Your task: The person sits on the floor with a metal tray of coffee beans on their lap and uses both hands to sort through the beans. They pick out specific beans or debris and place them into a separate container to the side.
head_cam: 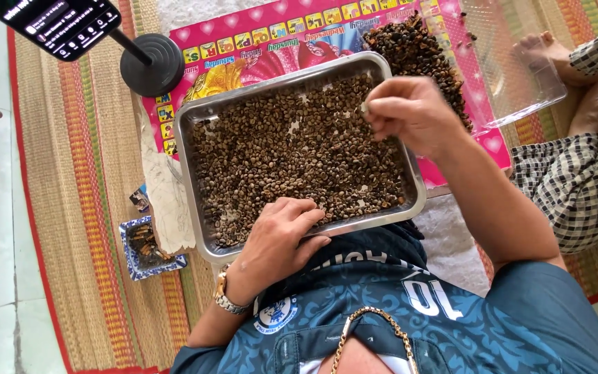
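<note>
A rectangular metal tray (192, 173) full of small brown beans (292, 145) rests on my lap and a pink printed sheet. My left hand (278, 239), with a wristwatch, grips the tray's near rim, fingers lying over the beans and thumb outside the rim. My right hand (410, 114) hovers over the tray's far right corner, thumb and fingertips pinched on a single pale bean (365, 107). Beyond that corner, a pile of darker beans (417, 48) lies on the pink sheet (243, 45).
A phone (57, 24) on a round black stand (152, 64) is at the far left. A small blue dish of cigarette butts (145, 246) sits left of the tray. A clear plastic box (520, 66) and another person's feet and checked trousers (576, 173) are at the right. Underneath lies a woven mat (77, 208).
</note>
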